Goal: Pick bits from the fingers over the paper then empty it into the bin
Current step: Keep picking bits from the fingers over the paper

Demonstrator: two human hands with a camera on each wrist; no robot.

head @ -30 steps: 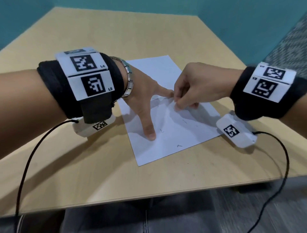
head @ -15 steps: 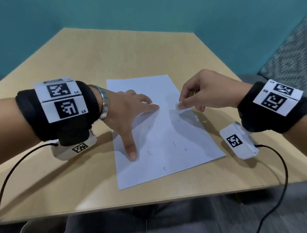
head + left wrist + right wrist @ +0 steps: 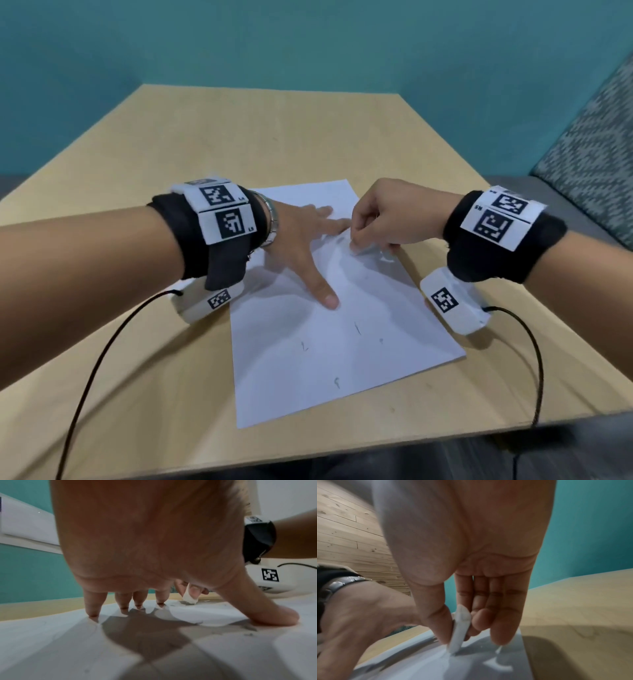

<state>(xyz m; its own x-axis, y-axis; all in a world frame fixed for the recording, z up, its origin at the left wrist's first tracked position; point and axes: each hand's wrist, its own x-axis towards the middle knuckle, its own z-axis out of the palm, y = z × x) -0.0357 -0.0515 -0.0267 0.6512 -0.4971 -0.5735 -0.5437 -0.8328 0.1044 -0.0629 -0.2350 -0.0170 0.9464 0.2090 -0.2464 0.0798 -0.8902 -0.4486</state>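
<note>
A white paper sheet lies on the wooden table, with a few small dark bits scattered on its near half. My left hand presses flat on the sheet's upper left, fingers straight and spread, fingertips and thumb touching the paper. My right hand hovers just right of the left index finger, with thumb and index finger pinching a small white strip. The strip's lower end touches the paper. No bin is in view.
The tan table has its front edge close to me. A teal wall stands behind it, and a patterned seat is at the far right. Black cables trail from both wrist cameras over the table.
My right hand, half a second ago apart from the left fingers, has come down beside the left index finger with the strip on the paper. The left hand stays spread on the sheet.
</note>
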